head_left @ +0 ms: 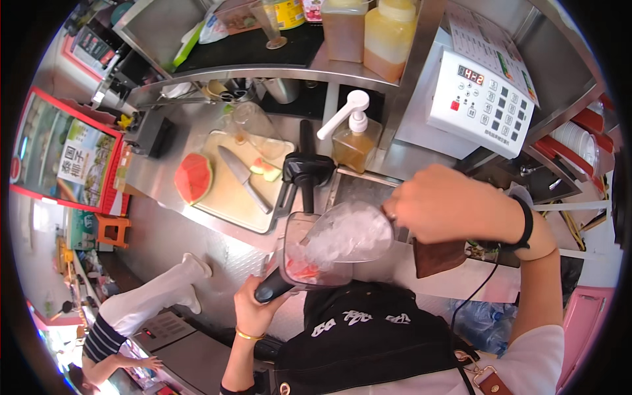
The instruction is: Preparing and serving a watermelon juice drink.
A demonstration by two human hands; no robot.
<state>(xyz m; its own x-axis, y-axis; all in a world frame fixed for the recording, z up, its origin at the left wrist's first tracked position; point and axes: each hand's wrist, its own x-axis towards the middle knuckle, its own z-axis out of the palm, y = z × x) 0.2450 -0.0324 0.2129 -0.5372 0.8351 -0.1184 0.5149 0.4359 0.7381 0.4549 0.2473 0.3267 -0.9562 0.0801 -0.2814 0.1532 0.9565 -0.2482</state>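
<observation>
My left hand point(254, 308) grips the black handle point(273, 287) of a clear blender jar point(340, 276), held in front of the black apron. Inside the jar lie red fruit pieces point(302, 269), apparently watermelon. My right hand point(439, 205) is closed around the handle end of a clear scoop point(370, 255), though the fingers hide that handle. Crushed ice point(350, 234) fills the scoop, which lies over the jar's mouth with its lip towards the fruit. Just beyond the jar is a black blender lid with a tamper point(307, 170).
A cutting board point(219, 202) holds a knife point(249, 185), melon rind pieces point(266, 169) and a cut watermelon chunk point(193, 178). Behind the lid stand a pump bottle point(355, 148) and a white keypad dispenser point(486, 101). At left, another person point(148, 296) is near a counter.
</observation>
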